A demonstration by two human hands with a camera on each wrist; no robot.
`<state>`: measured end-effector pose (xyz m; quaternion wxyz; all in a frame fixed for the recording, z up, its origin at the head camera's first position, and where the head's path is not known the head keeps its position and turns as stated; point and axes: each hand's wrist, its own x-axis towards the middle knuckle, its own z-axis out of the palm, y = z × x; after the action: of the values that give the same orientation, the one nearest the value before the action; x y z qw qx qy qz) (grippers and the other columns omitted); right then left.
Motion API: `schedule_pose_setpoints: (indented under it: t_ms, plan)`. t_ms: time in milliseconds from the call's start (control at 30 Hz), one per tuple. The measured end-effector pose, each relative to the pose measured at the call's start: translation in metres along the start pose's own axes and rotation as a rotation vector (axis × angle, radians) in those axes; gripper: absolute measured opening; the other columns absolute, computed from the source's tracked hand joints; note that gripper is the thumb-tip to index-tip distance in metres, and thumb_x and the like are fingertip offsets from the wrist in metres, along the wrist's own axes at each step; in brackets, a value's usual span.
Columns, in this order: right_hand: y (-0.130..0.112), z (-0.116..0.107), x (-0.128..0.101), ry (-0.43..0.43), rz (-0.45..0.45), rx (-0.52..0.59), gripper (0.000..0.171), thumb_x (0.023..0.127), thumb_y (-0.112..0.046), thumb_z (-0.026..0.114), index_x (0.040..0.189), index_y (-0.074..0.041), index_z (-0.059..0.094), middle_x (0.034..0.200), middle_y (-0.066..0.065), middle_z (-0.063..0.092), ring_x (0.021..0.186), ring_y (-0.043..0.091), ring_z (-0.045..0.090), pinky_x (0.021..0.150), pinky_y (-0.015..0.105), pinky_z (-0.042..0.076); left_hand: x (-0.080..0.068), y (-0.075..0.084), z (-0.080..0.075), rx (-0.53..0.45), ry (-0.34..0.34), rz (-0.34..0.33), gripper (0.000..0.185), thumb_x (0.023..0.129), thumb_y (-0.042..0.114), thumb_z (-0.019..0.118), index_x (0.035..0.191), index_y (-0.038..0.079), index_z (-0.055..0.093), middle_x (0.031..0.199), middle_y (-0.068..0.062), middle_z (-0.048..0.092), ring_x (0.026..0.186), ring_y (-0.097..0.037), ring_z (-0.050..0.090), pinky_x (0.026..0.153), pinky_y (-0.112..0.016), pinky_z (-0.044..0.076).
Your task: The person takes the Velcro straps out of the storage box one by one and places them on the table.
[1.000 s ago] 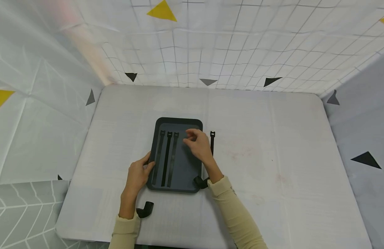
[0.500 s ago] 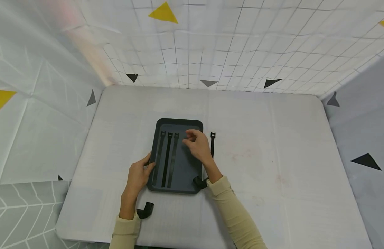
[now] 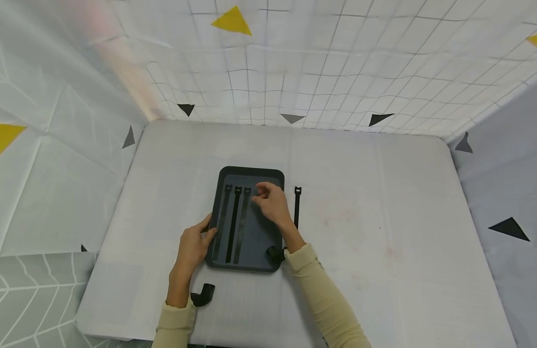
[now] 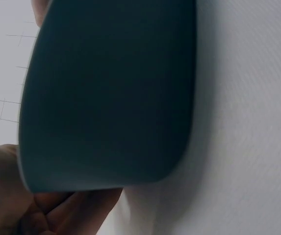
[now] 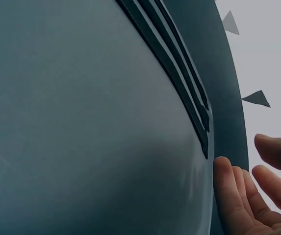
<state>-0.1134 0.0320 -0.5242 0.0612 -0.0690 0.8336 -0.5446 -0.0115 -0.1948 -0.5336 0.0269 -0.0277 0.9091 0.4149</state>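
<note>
My left hand (image 3: 193, 246) grips the left rim of a dark grey rectangular tray (image 3: 251, 171), thumb on top and fingers beneath, as the left wrist view also shows. Three black hook-and-loop cable straps (image 3: 233, 224) lie side by side lengthwise in the tray's left half, slotted heads at the far end. Above the tray, just right of those heads, is my right hand (image 3: 272, 203), fingers loosely bent. In the right wrist view its thumb and fingers (image 5: 228, 196) are apart, with nothing between them. Another black strap (image 3: 297, 208) lies on the table right of the tray, its lower end hidden by my right arm.
A white-covered table (image 3: 381, 193) carries the tray, with bare surface to both sides. Pale patterned curtains (image 3: 320, 72) enclose the back and sides. A black elbow-shaped piece (image 3: 203, 295) sits at my left wrist, and a similar one (image 3: 275, 254) at my right wrist.
My right hand has shifted slightly left over the tray, towards the strap heads. My left hand keeps its grip on the rim; the straps lie as before.
</note>
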Motion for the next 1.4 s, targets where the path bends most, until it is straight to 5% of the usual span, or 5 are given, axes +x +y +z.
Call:
schedule_pose_setpoints:
  t_ms: [1000,1400]
  plan:
    - [0.013,0.015,0.015,-0.068,0.123,0.07,0.05,0.09,0.001,0.069,0.137,0.002,0.054,0.106,0.017,0.061,0.086,0.027,0.068,0.07,0.034,0.056,0.001,-0.001,0.002,-0.013,0.0,-0.009,0.049,0.095,0.013,0.068,0.14,0.001,0.054,0.114,-0.022,0.068,0.113,-0.041,0.06,0.093,-0.055,0.048]
    - [0.015,0.022,0.023,-0.093,0.093,-0.132,0.051,0.088,-0.004,0.073,0.136,0.002,0.057,0.096,0.011,0.062,0.069,0.019,0.066,0.072,0.036,0.053,0.002,0.0,0.0,-0.023,-0.004,-0.004,0.049,0.094,0.012,0.068,0.139,-0.001,0.053,0.117,-0.024,0.067,0.116,-0.041,0.059,0.095,-0.055,0.046]
